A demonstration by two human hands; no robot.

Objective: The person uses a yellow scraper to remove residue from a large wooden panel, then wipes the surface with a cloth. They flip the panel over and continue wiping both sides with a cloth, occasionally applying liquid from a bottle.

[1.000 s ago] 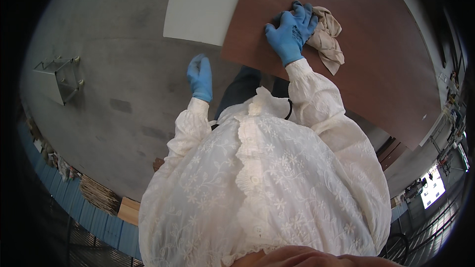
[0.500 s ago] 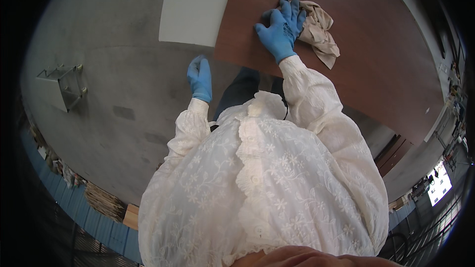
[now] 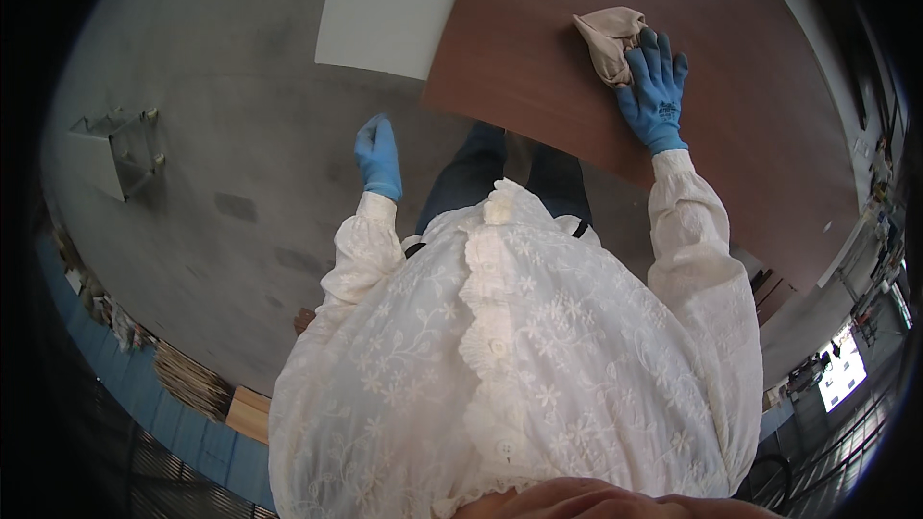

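A crumpled beige cloth [image 3: 611,38] lies on a large reddish-brown board or tabletop [image 3: 519,58]. My right hand [image 3: 657,96], in a blue glove, presses on the cloth's right side. Its fingers point away from me, and part of the cloth is covered by them and the thumb. Off the board, over the grey floor, hangs my left hand [image 3: 379,159], gloved in blue too. The left fingers are curled and pressed together, with nothing showing in them.
A white panel [image 3: 394,5] adjoins the board's left edge. On the floor at the left stands a small metal-framed cart [image 3: 120,159]. Stacked flat brown material [image 3: 190,382] lies by the blue wall at lower left. Assorted items line the far right.
My right hand has swept right and slightly toward me across the board, drawing the cloth along. The cloth now trails left of the hand instead of right. My left hand has shifted only slightly.
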